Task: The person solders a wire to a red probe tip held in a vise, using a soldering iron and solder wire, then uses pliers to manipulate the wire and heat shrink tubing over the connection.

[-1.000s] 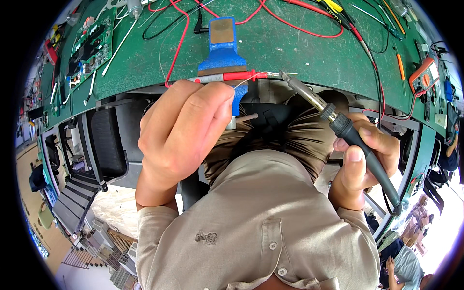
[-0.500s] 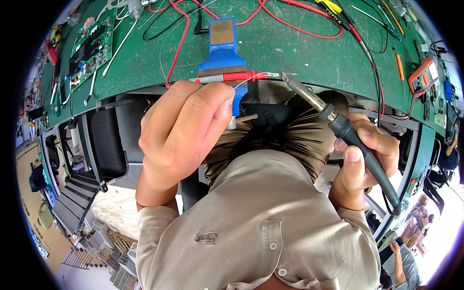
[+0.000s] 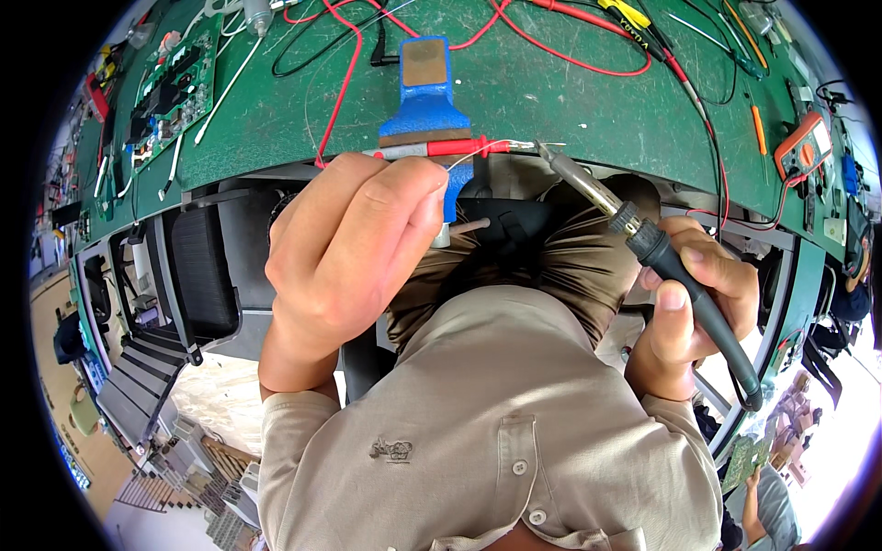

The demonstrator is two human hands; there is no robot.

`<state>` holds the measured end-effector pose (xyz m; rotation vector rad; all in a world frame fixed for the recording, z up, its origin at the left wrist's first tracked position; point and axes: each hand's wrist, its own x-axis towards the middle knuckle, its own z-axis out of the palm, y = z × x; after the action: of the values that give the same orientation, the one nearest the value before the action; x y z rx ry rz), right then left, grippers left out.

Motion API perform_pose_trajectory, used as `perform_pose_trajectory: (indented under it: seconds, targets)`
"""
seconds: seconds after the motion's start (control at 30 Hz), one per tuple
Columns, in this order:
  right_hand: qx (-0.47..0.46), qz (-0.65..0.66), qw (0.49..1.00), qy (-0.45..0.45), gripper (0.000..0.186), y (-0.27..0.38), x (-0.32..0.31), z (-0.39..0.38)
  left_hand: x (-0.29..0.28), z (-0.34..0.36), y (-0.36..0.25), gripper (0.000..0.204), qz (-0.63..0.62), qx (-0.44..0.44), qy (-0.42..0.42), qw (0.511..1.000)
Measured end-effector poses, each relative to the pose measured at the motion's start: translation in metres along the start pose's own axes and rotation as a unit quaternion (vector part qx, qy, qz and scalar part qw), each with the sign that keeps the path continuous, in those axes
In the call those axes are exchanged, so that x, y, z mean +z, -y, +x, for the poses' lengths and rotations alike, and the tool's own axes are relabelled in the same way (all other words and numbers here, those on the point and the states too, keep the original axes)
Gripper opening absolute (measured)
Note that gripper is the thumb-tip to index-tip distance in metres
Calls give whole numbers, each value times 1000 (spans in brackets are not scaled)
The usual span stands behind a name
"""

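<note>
My right hand [image 3: 698, 298] grips a soldering iron [image 3: 675, 262] by its dark handle. The iron's tip is at the metal end of a red and grey test probe [image 3: 457, 147]; whether they touch is hard to tell. Blue vise jaws [image 3: 425, 115] clamp the probe sideways at the bench edge. My left hand [image 3: 354, 239] is closed, with thumb and forefinger pinching a thin solder wire [image 3: 470, 157]. That wire curves up over the probe toward its metal end. Part of the probe's grey end and the lower vise are hidden behind my left hand.
On the green bench [image 3: 542, 101] lie red test leads [image 3: 344, 92], a circuit board [image 3: 175, 96] at left, and an orange multimeter [image 3: 802, 145] at right. An orange-handled screwdriver [image 3: 759, 129] is beside the meter. Another person's arm [image 3: 751, 510] shows at lower right.
The iron's tip has shifted very slightly to the right and down along the probe's metal end. At lower right, a green board now shows by the other person's hand. My left hand barely moves.
</note>
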<state>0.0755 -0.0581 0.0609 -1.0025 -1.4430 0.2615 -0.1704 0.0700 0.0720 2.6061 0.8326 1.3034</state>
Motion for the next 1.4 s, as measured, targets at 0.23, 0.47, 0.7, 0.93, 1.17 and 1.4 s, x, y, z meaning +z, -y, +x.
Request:
perform_pose_trajectory:
  seconds: [0.23, 0.47, 0.7, 0.93, 1.17, 1.4]
  targets:
    - [5, 1, 1000, -7, 27, 2, 3, 1, 0, -1, 0, 30, 9, -2, 3, 1000]
    - [1, -13, 1000, -2, 28, 3, 3, 2, 0, -2, 1, 32, 10, -1, 1, 1000]
    - [5, -21, 1000, -5, 28, 4, 3, 1, 1, -2, 1, 32, 7, 3, -2, 1000]
    - [10, -30, 999, -10, 29, 6, 2, 0, 1, 0, 0, 32, 2, 11, 0, 1000]
    - [21, -23, 1000, -3, 29, 6, 3, 1, 2, -1, 2, 32, 8, 8, -7, 1000]
    - [19, -27, 999, -5, 30, 6, 2, 0, 2, -1, 2, 31, -5, 8, -5, 1000]
